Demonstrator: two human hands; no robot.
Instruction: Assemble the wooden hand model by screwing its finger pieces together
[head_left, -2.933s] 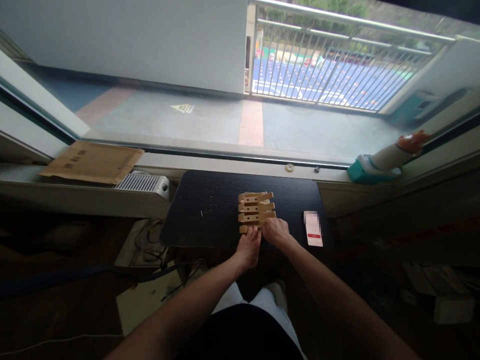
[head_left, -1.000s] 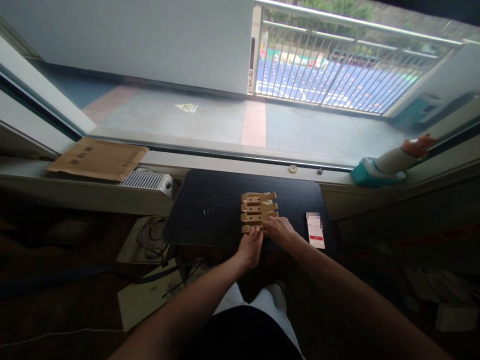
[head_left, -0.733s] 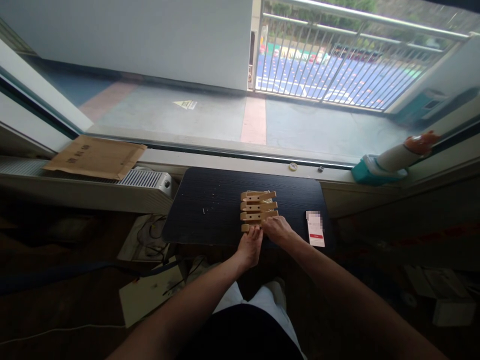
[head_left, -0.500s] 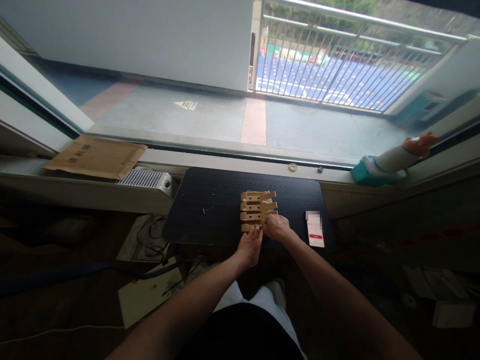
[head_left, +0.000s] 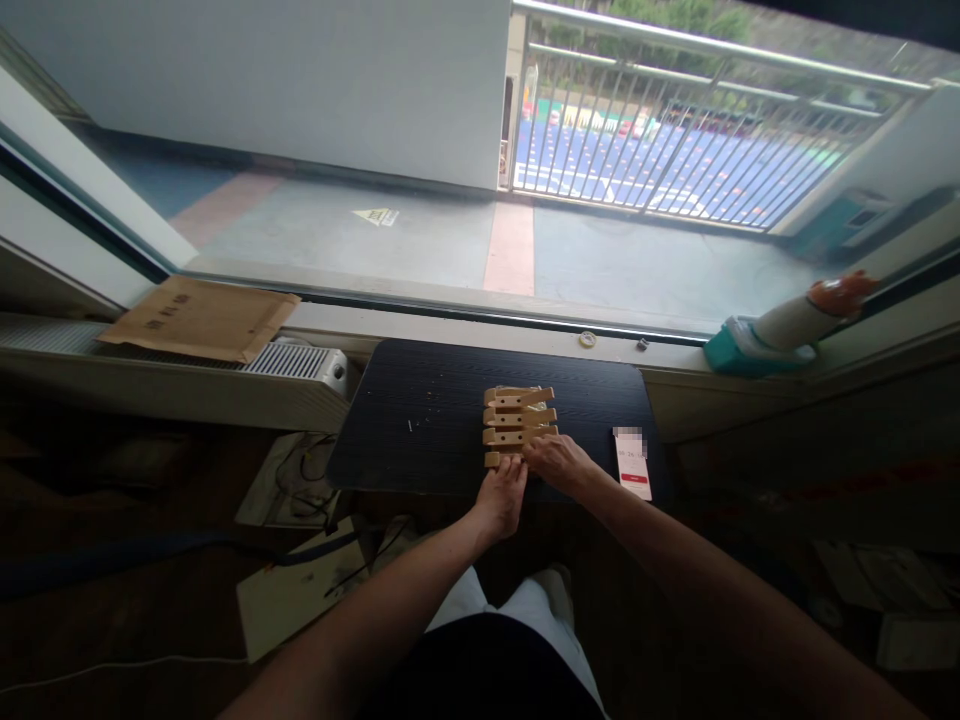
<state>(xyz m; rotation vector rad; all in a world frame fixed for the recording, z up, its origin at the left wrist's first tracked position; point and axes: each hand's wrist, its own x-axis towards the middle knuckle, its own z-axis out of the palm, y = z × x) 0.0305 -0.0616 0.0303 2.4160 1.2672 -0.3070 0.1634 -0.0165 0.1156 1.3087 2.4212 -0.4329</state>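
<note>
A stack of several pale wooden pieces (head_left: 517, 420) lies side by side on a small black table (head_left: 420, 420). My left hand (head_left: 500, 500) rests at the near end of the row, fingers closed onto the nearest wooden piece (head_left: 496, 459). My right hand (head_left: 559, 462) is closed on the same piece from the right. What the fingertips do is hidden by the backs of the hands.
A phone (head_left: 632, 463) with a lit screen lies on the table's right side. A brown envelope (head_left: 199, 318) sits on a radiator (head_left: 296, 362) at left. A teal and white object (head_left: 780, 332) rests on the sill at right. Cables and papers (head_left: 300, 590) lie on the floor.
Both hands stay on the nearest wooden piece with only slight shifts. The view has drifted a little.
</note>
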